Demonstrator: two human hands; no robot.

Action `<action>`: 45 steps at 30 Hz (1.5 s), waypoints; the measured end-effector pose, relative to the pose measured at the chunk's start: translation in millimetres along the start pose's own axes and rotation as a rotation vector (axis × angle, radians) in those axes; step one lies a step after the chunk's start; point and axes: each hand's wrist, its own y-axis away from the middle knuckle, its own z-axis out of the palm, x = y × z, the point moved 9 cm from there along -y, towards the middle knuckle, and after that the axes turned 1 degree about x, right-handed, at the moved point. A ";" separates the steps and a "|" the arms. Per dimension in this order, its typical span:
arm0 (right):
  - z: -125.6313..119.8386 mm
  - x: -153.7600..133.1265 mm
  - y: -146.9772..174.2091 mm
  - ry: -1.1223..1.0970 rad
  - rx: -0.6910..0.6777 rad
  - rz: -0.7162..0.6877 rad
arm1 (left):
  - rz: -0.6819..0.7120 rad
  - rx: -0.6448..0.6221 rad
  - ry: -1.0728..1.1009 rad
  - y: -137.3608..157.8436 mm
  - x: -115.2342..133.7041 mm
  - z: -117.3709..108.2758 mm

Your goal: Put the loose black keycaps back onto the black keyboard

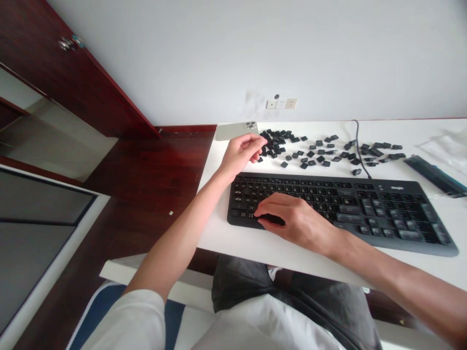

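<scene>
A black keyboard (355, 216) lies lengthwise on the white table. Toward its left end, a few key positions show pale crossed marks without caps. My right hand (292, 216) rests over that lower left part, index finger and thumb bent close together against the keys; whatever is between them is hidden. Beyond the keyboard's far left corner, my left hand (243, 150) hovers at the edge of a heap of loose black keycaps (277, 138). Its thumb and fingers are pinched together, and I cannot make out what they hold. More keycaps (321, 159) are scattered to the right.
A pale phone (233, 131) lies at the table's back left corner. The keyboard cable (359, 146) runs back toward the wall among the keycaps. At the right are a long black piece (436, 176) and crumpled clear plastic (450, 148). Wall sockets (280, 103) sit above the table.
</scene>
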 end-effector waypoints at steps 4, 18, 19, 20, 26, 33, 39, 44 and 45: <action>3.2 -2.0 1.6 0.040 -0.026 0.005 | 0.008 -0.004 -0.002 -0.3 1.4 0.9; -1.5 -9.0 2.3 0.072 -0.004 -0.053 | 0.023 -0.013 0.000 0.1 2.9 2.4; -0.3 -10.0 2.5 0.088 -0.020 -0.055 | 0.017 -0.011 -0.007 0.1 2.7 2.7; 1.0 -11.4 2.7 0.107 -0.036 -0.056 | 0.012 -0.011 -0.012 0.3 2.6 3.1; 7.5 -23.1 4.6 0.251 -0.086 -0.088 | 0.023 -0.030 -0.027 1.8 5.2 6.4; 15.6 -17.7 5.4 0.317 -0.176 -0.042 | 0.034 -0.022 -0.043 2.4 4.9 6.4; 21.3 -19.1 3.3 0.378 -0.273 -0.037 | 0.045 -0.026 -0.071 3.2 6.1 8.3; 22.9 -16.3 4.5 0.384 -0.275 -0.022 | 0.061 -0.037 -0.078 3.7 5.6 9.8; 23.0 -15.1 4.6 0.380 -0.269 -0.017 | 0.062 -0.039 -0.076 3.7 5.2 9.8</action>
